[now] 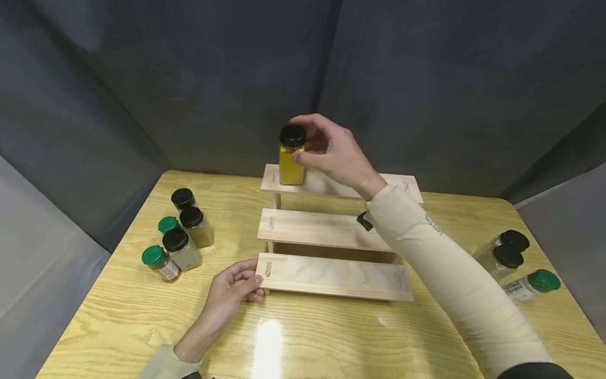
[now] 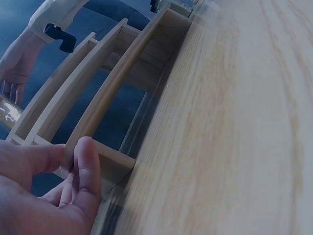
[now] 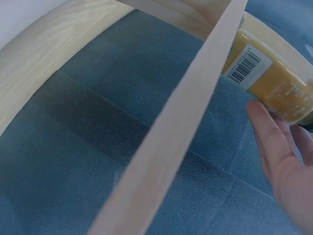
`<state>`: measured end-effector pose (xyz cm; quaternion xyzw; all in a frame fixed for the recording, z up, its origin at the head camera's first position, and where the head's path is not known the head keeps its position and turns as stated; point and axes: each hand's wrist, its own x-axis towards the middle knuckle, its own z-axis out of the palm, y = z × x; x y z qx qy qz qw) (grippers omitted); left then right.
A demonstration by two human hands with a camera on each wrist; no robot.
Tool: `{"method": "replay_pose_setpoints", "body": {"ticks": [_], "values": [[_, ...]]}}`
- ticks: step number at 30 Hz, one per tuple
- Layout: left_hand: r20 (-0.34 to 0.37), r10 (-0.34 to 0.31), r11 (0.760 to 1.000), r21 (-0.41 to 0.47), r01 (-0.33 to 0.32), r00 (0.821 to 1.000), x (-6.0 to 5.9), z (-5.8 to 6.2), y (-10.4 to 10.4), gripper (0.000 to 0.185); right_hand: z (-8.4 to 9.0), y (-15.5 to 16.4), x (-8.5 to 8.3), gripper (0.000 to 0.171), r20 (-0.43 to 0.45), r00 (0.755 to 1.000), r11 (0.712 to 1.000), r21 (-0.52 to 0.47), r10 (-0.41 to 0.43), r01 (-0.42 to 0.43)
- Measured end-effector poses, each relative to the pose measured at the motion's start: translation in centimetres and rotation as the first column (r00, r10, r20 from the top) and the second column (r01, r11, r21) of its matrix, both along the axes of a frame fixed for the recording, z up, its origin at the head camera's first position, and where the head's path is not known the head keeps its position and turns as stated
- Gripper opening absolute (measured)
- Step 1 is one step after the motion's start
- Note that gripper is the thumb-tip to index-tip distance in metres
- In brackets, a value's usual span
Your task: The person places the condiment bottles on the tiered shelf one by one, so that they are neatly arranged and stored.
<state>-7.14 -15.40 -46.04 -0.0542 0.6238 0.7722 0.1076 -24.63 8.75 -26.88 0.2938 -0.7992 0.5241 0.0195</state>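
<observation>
A three-step wooden spice rack (image 1: pixel 331 276) stands in the middle of the table (image 1: pixel 331 337). A yellow spice jar (image 1: pixel 290 168) with a black lid stands upright at the left end of the top step. My right hand (image 1: pixel 303 142) grips it around the lid and shoulder. The right wrist view shows the jar (image 3: pixel 274 78) behind a shelf board, with my right hand's fingers (image 3: pixel 274 142) beside it. My left hand (image 1: pixel 253 284) holds the left end of the lowest step, and the left wrist view shows the thumb and fingers (image 2: pixel 88 166) pinching that board of the rack (image 2: pixel 112 93).
Several spice jars stand left of the rack, some with black lids (image 1: pixel 191 217), some with green (image 1: pixel 154 256). At the table's right edge are two black-lidded jars (image 1: pixel 508 256) and a green-lidded one (image 1: pixel 532 284) lying down. Dark grey cloth walls surround the table.
</observation>
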Motion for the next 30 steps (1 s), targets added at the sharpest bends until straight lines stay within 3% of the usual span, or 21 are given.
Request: {"method": "replay_pose_setpoints", "body": {"ticks": [16, 30], "values": [[-0.009, -0.008, 1.0, -0.002, 0.008, 1.0, -0.2, -0.2, -0.5, 0.054, 0.4, 2.5, 1.7, 0.058, -0.016, 0.997, 0.995, -0.066, -0.072, 0.071], [0.011, 0.023, 1.0, -0.007, -0.023, 1.0, -0.3, -0.4, -0.9, 0.051, 1.5, 5.3, 5.3, 0.053, -0.046, 0.989, 0.99, -0.03, -0.137, 0.136]]}}
